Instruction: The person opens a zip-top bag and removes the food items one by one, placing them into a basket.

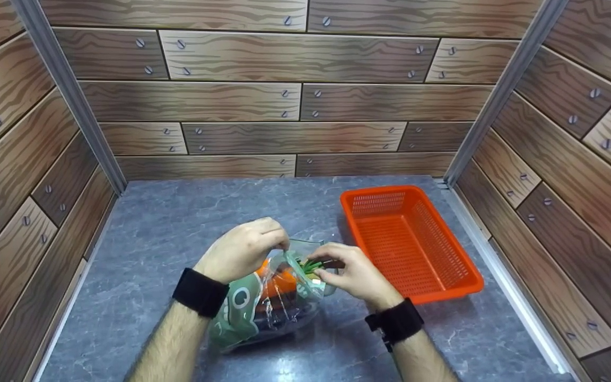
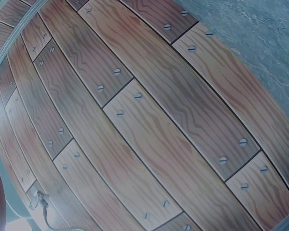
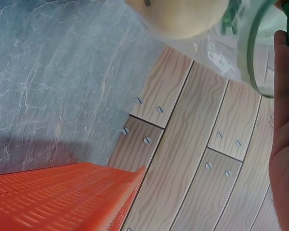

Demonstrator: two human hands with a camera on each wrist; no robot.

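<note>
A clear zip bag [image 1: 284, 310] with a green cartoon-eye print lies on the tabletop, its mouth towards the right hand. Through the plastic show orange pieces [image 1: 280, 284] and something dark purple below them. My left hand [image 1: 247, 246] pinches the bag's rim from above. At the mouth, my right hand [image 1: 350, 273] holds the green leafy top [image 1: 311, 266] of a yellowish item, partly hidden by fingers and plastic. In the right wrist view a pale round item [image 3: 188, 17] shows inside the bag. The left wrist view looks away, mostly at the wall.
An orange-red perforated plastic basket [image 1: 390, 239] stands on the grey marbled tabletop [image 1: 178, 212], right of the bag and close to my right hand. Wood-print panels [image 1: 300, 58] enclose the table at the back and both sides.
</note>
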